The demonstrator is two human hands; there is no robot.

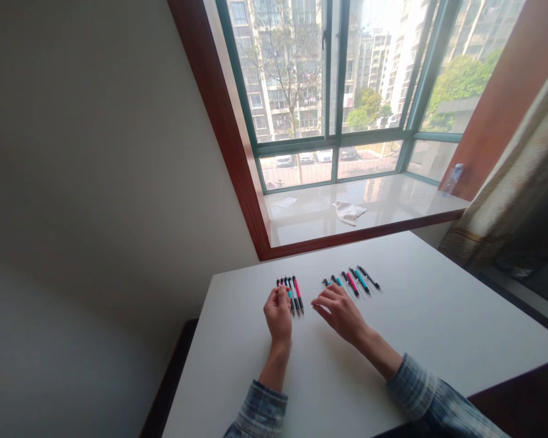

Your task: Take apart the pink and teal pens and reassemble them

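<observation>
My left hand point(278, 313) is at the near left side of a tight row of pens, its fingers curled in and covering part of that row. Whatever those fingers may hold is hidden. A pink pen point(298, 293) lies at the right end of this row, with black grips. My right hand point(340, 309) hovers by the second, looser row, fingers bent loosely and apart, nothing visible in them. That row has a pink pen point(352, 283), a teal pen point(361, 282) and a black pen point(369, 277); the hand partly hides the pens at its left end.
The pens lie on a white table point(237, 340) set against a window ledge point(301, 228). On the ledge are a crumpled white cloth point(348, 213) and a clear bottle point(452, 180). A curtain point(497, 188) hangs at the right, and a plain wall point(95, 182) rises at the left.
</observation>
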